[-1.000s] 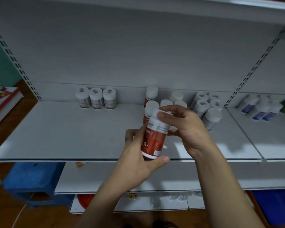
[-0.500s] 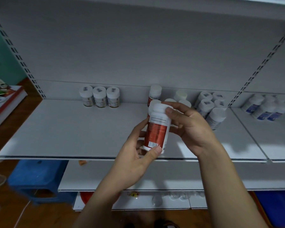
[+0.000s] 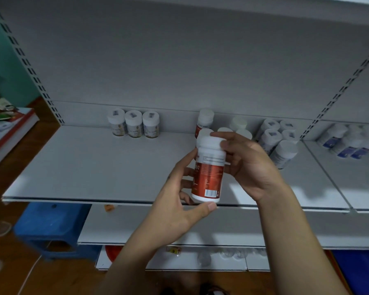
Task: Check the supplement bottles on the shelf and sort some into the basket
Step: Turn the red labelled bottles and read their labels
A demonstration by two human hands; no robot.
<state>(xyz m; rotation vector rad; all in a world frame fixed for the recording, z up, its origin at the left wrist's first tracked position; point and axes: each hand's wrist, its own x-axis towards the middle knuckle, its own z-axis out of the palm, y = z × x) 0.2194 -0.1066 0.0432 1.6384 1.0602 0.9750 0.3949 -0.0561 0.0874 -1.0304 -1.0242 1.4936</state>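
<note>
Both hands hold one white bottle with a red label [image 3: 209, 173] upright above the front of the white shelf [image 3: 94, 167]. My left hand [image 3: 177, 207] cups its base, thumb under the bottom, barcode side facing me. My right hand [image 3: 249, 167] grips the white cap and upper body. Behind it stand more red-label bottles [image 3: 205, 120] and plain white-capped ones [image 3: 239, 124]. Three short bottles [image 3: 133, 126] line the shelf's back left. A cluster of white bottles [image 3: 279, 141] stands to the right. No basket is in view.
Blue-label bottles [image 3: 349, 145] stand on the neighbouring shelf section at right. A lower shelf [image 3: 222, 228] juts out beneath. A blue plastic stool [image 3: 49, 228] sits on the wooden floor at lower left. Stacked packages [image 3: 6, 122] lie at far left.
The bottle has been turned in my hands from tilted to upright, so the barcode side now faces me. The view has shifted slightly to the left.
</note>
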